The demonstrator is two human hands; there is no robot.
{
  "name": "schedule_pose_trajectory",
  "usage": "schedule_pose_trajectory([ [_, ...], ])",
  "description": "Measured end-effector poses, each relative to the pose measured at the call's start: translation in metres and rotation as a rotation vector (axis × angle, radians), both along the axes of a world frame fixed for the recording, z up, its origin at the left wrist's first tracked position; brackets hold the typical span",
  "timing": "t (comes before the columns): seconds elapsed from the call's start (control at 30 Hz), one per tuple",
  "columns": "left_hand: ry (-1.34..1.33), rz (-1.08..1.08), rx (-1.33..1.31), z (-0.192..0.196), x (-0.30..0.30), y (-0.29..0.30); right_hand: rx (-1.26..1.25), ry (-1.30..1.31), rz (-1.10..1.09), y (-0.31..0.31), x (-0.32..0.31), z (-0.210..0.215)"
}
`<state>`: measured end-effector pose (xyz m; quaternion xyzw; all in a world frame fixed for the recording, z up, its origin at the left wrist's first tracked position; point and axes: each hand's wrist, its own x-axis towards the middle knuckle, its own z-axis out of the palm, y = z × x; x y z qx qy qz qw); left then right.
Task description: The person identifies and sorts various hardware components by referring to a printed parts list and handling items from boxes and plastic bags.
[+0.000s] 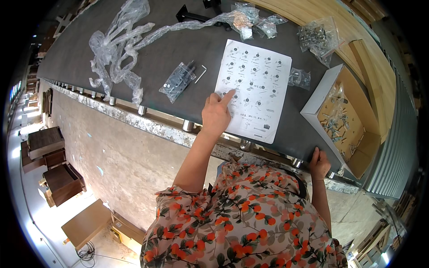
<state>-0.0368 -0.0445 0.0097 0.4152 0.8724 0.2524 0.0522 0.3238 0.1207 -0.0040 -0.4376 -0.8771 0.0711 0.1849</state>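
A white printed sheet [261, 67] with rows of small hardware pictures lies on the dark belt surface [161, 49]. My left hand [216, 114] rests on its left part, index finger stretched out onto the print, holding nothing. At the near edge of the belt, my right hand [319, 164] is closed with curled fingers; whatever may be inside is hidden. Beside it stands an open cardboard box [321, 100] with loose screws and fittings [335, 125]. Left of the sheet lie a hex key [200, 74] and a clear bag of dark parts [178, 81].
Crumpled clear plastic wrap [118, 53] stretches over the far left. A bag of metal hardware [318, 38], smaller plastic bags [268, 26] and a black bracket [190, 15] lie farther back. A small clear bag [299, 78] sits between sheet and box. Wooden boards [366, 67] line the right.
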Motion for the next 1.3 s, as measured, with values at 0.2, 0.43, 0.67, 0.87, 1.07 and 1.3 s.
schedule_pose_trajectory([
  [0.2, 0.039, 0.015, 0.047, -0.004, -0.0008, 0.0003, 0.008, 0.003, 0.004, -0.0002, 0.0004, -0.0005],
  [0.43, 0.015, 0.001, 0.026, -0.0001, -0.001, 0.0009, 0.007, 0.002, -0.006, -0.0003, 0.0015, -0.002],
  [0.67, -0.001, -0.015, -0.005, 0.0017, -0.0009, -0.0004, -0.004, 0.006, -0.002, -0.0001, 0.0007, -0.0014],
  [0.87, -0.008, 0.01, -0.002, 0.0002, -0.0002, 0.0003, -0.01, -0.001, -0.008, 0.0001, 0.0022, -0.0026],
  [1.07, -0.017, -0.015, -0.019, 0.0013, -0.0007, -0.0017, -0.014, -0.005, -0.007, 0.0004, 0.003, -0.0024],
  [1.3, 0.017, -0.035, -0.019, -0.0045, -0.0011, -0.0031, -0.032, 0.002, -0.027, -0.0006, 0.0019, -0.0021],
])
